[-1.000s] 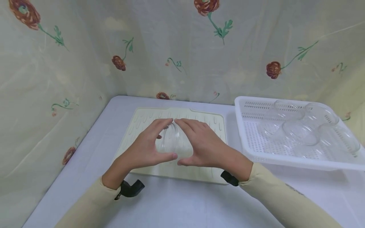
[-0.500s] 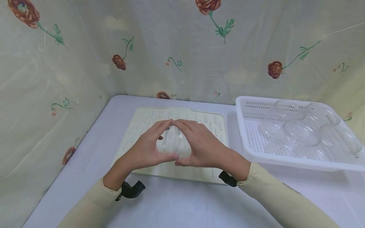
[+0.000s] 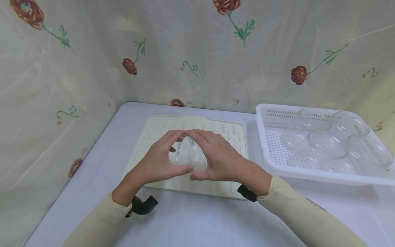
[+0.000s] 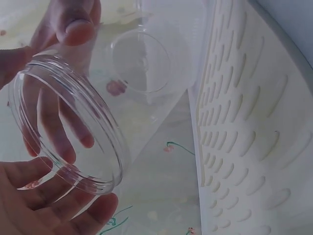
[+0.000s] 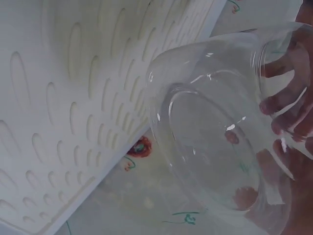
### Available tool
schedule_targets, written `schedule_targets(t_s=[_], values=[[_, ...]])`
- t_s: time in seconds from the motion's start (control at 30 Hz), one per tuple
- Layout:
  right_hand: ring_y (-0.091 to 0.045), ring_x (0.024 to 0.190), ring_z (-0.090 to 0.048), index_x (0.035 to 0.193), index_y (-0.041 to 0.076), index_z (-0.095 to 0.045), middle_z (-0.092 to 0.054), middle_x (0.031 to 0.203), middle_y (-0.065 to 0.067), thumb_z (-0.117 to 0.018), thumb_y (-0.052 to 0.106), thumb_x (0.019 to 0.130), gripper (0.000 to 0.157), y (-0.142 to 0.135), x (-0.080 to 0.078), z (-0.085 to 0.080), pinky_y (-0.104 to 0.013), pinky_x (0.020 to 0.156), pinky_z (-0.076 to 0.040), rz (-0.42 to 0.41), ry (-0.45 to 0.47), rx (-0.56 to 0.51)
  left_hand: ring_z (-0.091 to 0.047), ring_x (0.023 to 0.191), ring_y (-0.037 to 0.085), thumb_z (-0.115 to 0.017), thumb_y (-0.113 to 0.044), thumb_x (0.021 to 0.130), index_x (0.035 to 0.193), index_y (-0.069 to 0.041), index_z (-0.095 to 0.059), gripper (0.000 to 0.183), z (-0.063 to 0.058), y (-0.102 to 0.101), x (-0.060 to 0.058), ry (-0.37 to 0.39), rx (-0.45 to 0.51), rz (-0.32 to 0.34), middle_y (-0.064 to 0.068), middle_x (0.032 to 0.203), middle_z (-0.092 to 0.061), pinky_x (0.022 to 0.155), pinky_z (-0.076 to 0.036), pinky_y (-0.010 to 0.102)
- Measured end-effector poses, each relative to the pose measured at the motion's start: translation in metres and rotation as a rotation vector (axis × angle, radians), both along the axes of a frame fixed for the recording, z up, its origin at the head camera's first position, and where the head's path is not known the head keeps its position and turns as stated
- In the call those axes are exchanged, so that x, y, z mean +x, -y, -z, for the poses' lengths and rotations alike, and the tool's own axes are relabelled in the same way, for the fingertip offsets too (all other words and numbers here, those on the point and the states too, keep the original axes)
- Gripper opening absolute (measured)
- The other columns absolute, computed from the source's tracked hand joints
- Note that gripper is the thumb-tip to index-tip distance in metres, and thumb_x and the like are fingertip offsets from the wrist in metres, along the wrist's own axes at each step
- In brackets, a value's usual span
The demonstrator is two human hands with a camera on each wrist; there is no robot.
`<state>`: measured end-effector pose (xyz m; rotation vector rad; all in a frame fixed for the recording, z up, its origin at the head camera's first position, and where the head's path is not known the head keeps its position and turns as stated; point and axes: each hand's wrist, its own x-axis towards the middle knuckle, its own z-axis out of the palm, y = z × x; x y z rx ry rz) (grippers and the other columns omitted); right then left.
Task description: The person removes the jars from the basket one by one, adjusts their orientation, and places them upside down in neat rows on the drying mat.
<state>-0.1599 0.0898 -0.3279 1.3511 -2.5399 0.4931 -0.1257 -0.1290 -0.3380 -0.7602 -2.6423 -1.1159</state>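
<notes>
A clear round jar [image 3: 185, 152] with a ridged rim lies tipped on its side between both hands, over the pale ribbed mat. My left hand [image 3: 158, 157] holds it from the left and my right hand [image 3: 220, 159] from the right, thumbs nearest the head camera and fingers over the far side. Fingertips of the two hands come together at the top. The left wrist view shows the jar's ridged rim [image 4: 105, 115], with fingers seen through the clear wall. Its smooth body and round base [image 5: 208, 147] fill much of the right wrist view.
A white perforated basket [image 3: 262, 137] stands to the right, holding several clear round vessels [image 3: 327, 144]. The cream drying mat [image 3: 203, 188] lies on the white-covered table [image 3: 197, 223]. Flowered curtain [image 3: 197, 51] hangs behind and at the sides.
My right hand has shifted slightly left, bringing its index fingertip against the left hand's. Both hands stay around the jar at nearly the same place.
</notes>
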Motion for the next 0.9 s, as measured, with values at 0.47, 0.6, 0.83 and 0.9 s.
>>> schedule_targets(t_s=[0.47, 0.6, 0.83, 0.9], values=[[-0.027, 0.139, -0.045, 0.150, 0.010, -0.038, -0.046, 0.151, -0.008, -0.086, 0.050, 0.071, 0.101, -0.026, -0.001, -0.009, -0.048, 0.112, -0.044, 0.050, 0.115, -0.039, -0.056, 0.123, 0.027, -0.079, -0.021, 0.081, 0.149, -0.016, -0.040, 0.079, 0.001, 0.016, 0.004, 0.105, 0.178, -0.051, 0.010, 0.142, -0.052, 0.093, -0.058, 0.045], [-0.028, 0.142, -0.042, 0.150, 0.009, -0.037, -0.045, 0.152, -0.009, -0.087, 0.045, 0.071, 0.101, -0.028, -0.001, -0.011, -0.048, 0.115, -0.041, 0.024, 0.146, -0.097, -0.055, 0.126, 0.032, -0.077, -0.015, 0.083, 0.149, -0.015, -0.039, 0.076, 0.003, 0.017, 0.001, 0.153, 0.249, -0.015, 0.012, 0.143, -0.050, 0.094, -0.058, 0.044], [-0.027, 0.145, -0.038, 0.152, 0.006, -0.033, -0.041, 0.155, -0.011, -0.089, 0.037, 0.070, 0.104, -0.034, -0.003, -0.018, -0.049, 0.118, -0.036, -0.001, 0.182, -0.214, -0.048, 0.132, 0.041, -0.060, -0.008, 0.091, 0.151, -0.009, -0.034, 0.066, 0.014, 0.021, -0.006, 0.310, 0.479, 0.077, 0.021, 0.146, -0.044, 0.091, -0.056, 0.027], [-0.027, 0.145, -0.038, 0.152, 0.006, -0.032, -0.039, 0.156, -0.011, -0.090, 0.035, 0.070, 0.104, -0.036, -0.002, -0.020, -0.050, 0.118, -0.036, -0.006, 0.192, -0.238, -0.049, 0.131, 0.042, -0.054, -0.009, 0.092, 0.152, -0.008, -0.032, 0.063, 0.018, 0.020, -0.008, 0.344, 0.535, 0.100, 0.024, 0.146, -0.044, 0.089, -0.057, 0.026]])
